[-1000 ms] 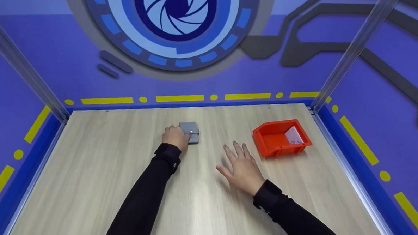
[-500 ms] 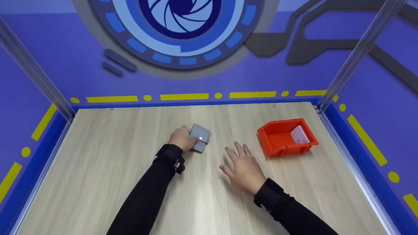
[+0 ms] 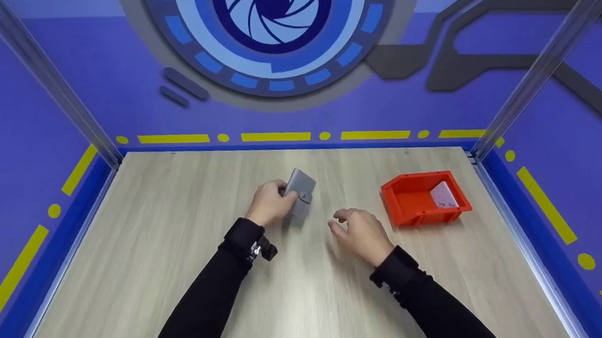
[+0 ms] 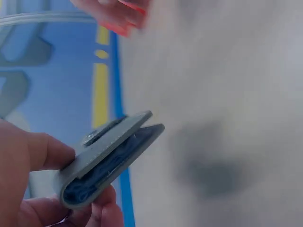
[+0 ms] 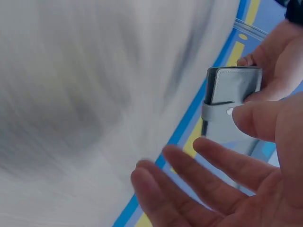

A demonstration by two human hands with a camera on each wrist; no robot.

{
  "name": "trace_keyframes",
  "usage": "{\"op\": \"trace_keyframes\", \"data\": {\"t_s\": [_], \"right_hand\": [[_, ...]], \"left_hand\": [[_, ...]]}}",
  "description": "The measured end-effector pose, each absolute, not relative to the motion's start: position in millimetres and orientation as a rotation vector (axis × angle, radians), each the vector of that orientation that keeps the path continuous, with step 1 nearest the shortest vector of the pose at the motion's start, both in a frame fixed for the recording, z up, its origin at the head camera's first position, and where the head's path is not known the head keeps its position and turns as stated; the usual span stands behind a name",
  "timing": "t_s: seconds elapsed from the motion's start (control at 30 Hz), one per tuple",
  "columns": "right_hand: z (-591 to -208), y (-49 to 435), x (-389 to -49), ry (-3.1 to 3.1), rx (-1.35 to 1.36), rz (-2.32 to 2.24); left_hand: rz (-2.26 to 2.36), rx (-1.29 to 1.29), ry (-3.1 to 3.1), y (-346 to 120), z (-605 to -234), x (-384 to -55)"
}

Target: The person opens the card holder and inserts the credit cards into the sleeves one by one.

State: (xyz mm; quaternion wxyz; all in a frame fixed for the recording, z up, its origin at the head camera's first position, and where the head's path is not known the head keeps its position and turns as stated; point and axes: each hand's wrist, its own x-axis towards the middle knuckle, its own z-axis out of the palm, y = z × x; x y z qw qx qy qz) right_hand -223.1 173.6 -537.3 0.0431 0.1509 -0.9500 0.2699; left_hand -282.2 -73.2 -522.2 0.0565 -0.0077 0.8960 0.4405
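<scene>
The left grip (image 3: 273, 204) pinches the wallet (image 3: 303, 183) clear of the worktop (image 3: 177, 209), so the step looks like holding it ready, and the next move likely calls for the right grip (image 3: 363, 235) (just rightward, fingers apart, holding nothing) to meet it.

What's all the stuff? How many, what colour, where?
wallet: 1, grey, in the left hand, raised over the table
bin: 1, orange-red, right side of the table
card: 1, whitish, inside the bin
table: 1, pale wood, under the bin
walls: 3, blue-purple, back, left, right
round design: 1, blue and grey, back wall
grey shapes: several, back and right walls
marks: many, yellow, low on the walls
posts: 2, silver, back corners
sleeves: 2, black, low in head view
straps: 2, black, at the sleeve ends
left hand: 1, bare, around the wallet
right hand: 1, bare, left of the bin
</scene>
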Motion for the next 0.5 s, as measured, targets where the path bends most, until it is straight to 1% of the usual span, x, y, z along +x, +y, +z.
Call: {"op": "trace_keyframes", "data": {"t_s": [0.23, 0.5], "right_hand": [[-524.3, 167.4, -226.0, -2.857, 0.453, 0.950], [-523.8, 149.1, -220.6, -2.751, 0.500, 1.122]], "left_hand": [[1.573, -0.053, 2.682, -66.2, -514.8, -247.6], [1.741, -0.067, 2.679, -60.8, -530.5, -209.5]]}}
